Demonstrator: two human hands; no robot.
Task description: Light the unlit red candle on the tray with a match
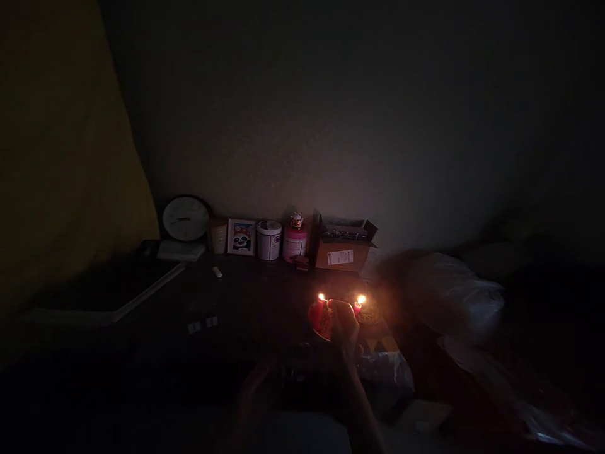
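Note:
In the dim head view, two candles burn on the table. The left red candle [318, 310] stands on a small dish [324, 330]. To its right is another red candle [358, 308], lit too, beside a second plate-like thing [371, 314]. My right hand [346, 325] reaches between the two flames, fingers closed and pointing at the left flame. Whatever it pinches is too small and dark to name. My left hand [259, 378] hangs lower and to the left, apart from the candles. Darkness and blur hide its fingers.
Along the wall stand a round clock-like disc [185, 218], a framed panda picture [241, 238], a white tin [269, 241], a pink tin [295, 244] with a figurine, and an open cardboard box [341, 257]. A plastic bag [454, 293] bulges at right.

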